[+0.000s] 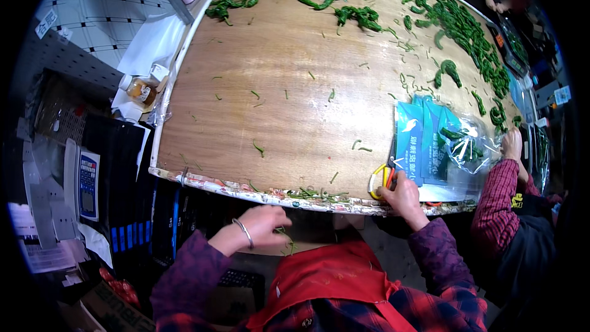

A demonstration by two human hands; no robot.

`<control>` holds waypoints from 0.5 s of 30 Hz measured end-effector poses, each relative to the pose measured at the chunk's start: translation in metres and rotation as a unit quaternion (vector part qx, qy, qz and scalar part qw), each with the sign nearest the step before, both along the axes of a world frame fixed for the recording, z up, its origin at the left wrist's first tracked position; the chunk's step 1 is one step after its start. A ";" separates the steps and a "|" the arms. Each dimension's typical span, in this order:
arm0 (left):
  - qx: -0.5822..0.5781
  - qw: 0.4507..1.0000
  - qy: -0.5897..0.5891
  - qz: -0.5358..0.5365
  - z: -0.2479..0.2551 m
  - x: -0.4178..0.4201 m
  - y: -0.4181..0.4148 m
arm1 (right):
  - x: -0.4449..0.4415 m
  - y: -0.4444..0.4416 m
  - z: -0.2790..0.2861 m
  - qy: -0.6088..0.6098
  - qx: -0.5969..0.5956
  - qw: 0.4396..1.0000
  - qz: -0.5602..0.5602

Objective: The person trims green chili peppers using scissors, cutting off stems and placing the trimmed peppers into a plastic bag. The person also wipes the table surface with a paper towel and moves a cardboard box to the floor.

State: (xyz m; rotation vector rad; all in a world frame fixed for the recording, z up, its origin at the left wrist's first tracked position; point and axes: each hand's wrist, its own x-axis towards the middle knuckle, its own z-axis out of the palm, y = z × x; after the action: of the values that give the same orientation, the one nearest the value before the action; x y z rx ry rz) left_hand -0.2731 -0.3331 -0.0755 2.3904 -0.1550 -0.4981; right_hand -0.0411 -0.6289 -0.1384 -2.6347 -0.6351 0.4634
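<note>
Below the front edge of the wooden table (276,115), my left hand (258,228) hangs with fingers apart; green stem bits lie just under it, and whether any touch the fingers is unclear. My right hand (403,193) rests at the table's edge on scissors (379,180) with yellow and orange handles. Teal printed plastic bags (409,140) lie beside the scissor blades, partly under a clear bag (477,147) with green peppers in it. Cut stems (318,195) are gathered along the front edge. Small clusters of green peppers (357,17) lie across the table's far side.
A large heap of green peppers (465,32) runs along the right side. A co-worker's hand (511,144) is beside the clear bag; another person stands at the far right. A bottle (140,91) and a calculator-like keypad device (89,184) are at the left.
</note>
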 end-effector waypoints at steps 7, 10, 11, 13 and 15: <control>0.218 0.914 -0.184 0.289 -0.047 0.067 0.074 | -0.018 0.036 -0.004 0.021 0.045 0.995 0.091; 0.231 0.919 -0.096 0.305 -0.071 0.078 0.082 | -0.011 0.051 0.002 0.027 0.027 0.987 0.155; 0.220 0.926 -0.084 0.295 -0.075 0.077 0.079 | -0.010 0.056 0.007 0.035 0.025 0.985 0.166; 0.206 0.936 -0.055 0.279 -0.068 0.069 0.067 | -0.006 0.065 0.007 0.064 0.011 0.976 0.207; 0.147 0.956 -0.042 0.251 -0.038 0.049 0.041 | -0.005 0.071 0.022 0.160 0.079 0.959 0.222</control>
State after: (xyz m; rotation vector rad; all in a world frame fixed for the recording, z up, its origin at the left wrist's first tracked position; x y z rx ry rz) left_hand -0.2238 -0.2916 -0.1132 2.6075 0.5144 -0.1853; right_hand -0.0463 -0.5582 -0.1166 -2.1904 -1.1031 0.9051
